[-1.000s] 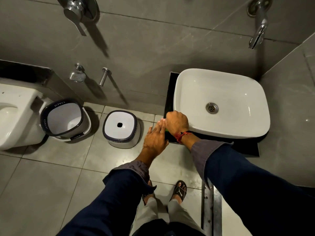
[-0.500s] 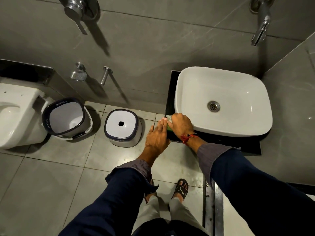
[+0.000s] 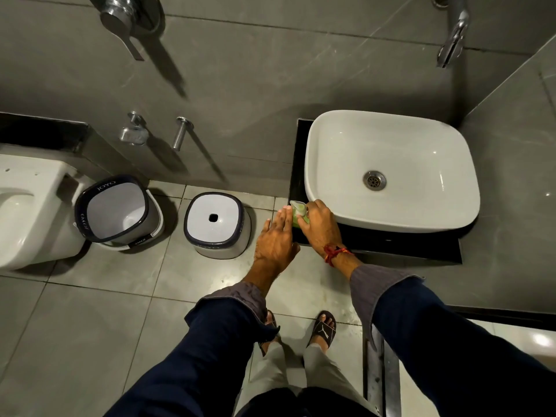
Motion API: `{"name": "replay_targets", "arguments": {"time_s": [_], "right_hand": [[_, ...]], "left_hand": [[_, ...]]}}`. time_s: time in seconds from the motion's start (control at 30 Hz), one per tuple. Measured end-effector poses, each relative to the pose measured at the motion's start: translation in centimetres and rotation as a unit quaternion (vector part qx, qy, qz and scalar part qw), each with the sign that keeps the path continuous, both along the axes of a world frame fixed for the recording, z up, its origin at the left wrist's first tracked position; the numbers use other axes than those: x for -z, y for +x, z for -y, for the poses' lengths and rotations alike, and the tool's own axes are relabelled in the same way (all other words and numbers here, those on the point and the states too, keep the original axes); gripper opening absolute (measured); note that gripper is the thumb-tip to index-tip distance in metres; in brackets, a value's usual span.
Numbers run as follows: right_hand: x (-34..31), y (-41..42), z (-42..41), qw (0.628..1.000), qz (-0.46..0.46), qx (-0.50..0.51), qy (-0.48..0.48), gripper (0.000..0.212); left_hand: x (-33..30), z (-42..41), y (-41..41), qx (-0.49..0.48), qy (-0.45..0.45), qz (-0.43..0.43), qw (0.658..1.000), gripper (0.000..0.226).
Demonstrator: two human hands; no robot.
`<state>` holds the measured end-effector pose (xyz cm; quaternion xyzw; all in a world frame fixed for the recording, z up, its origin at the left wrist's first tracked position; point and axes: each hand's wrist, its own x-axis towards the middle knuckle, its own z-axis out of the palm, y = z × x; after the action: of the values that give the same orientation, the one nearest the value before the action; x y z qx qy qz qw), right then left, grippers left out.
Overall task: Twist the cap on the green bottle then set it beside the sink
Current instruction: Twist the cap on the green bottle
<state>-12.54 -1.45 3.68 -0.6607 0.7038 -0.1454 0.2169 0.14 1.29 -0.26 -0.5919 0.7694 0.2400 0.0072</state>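
A small green bottle (image 3: 298, 212) with a pale cap stands on the black counter (image 3: 296, 164) at the left front corner of the white sink (image 3: 391, 139). My right hand (image 3: 320, 225) wraps around its right side, fingers closed on it. My left hand (image 3: 275, 242) lies flat against the bottle's left side, fingers straight and together, fingertips touching the green body. Most of the bottle is hidden between the two hands.
A wall tap (image 3: 452, 40) hangs above the sink. On the floor to the left stand a white stool (image 3: 215, 225) and a white bucket (image 3: 117, 210), with a toilet (image 3: 27, 206) beyond. My sandalled feet (image 3: 323, 329) are on the tiles below.
My right hand has slid back off the top of the bottle, so the pale cap and green body now show. My left hand stays pressed to its left side.
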Motion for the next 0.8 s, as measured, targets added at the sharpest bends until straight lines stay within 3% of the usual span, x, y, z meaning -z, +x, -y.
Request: {"name": "replay_targets", "arguments": {"time_s": [0.13,0.23,0.43,0.7,0.8], "right_hand": [[-0.1,0.9,0.0,0.998,-0.027,0.057,0.006,0.040],[0.0,1.2,-0.4,0.996,0.006,0.091,-0.011,0.044],[0.6,1.2,-0.3,0.995,0.054,0.079,-0.033,0.032],[0.6,1.7,-0.1,0.993,0.013,0.117,0.003,0.049],[0.7,1.7,-0.6,0.992,0.055,0.114,-0.016,0.050]], "left_hand": [[-0.1,-0.1,-0.4,-0.003,0.002,0.016,1.000,0.091],[-0.3,-0.1,-0.5,-0.002,0.009,0.023,1.000,0.091],[-0.5,-0.2,-0.5,-0.003,0.017,0.022,1.000,0.092],[-0.5,0.0,-0.5,0.002,0.021,0.032,0.999,0.093],[-0.5,0.2,-0.6,0.007,0.028,0.036,0.999,0.091]]}}
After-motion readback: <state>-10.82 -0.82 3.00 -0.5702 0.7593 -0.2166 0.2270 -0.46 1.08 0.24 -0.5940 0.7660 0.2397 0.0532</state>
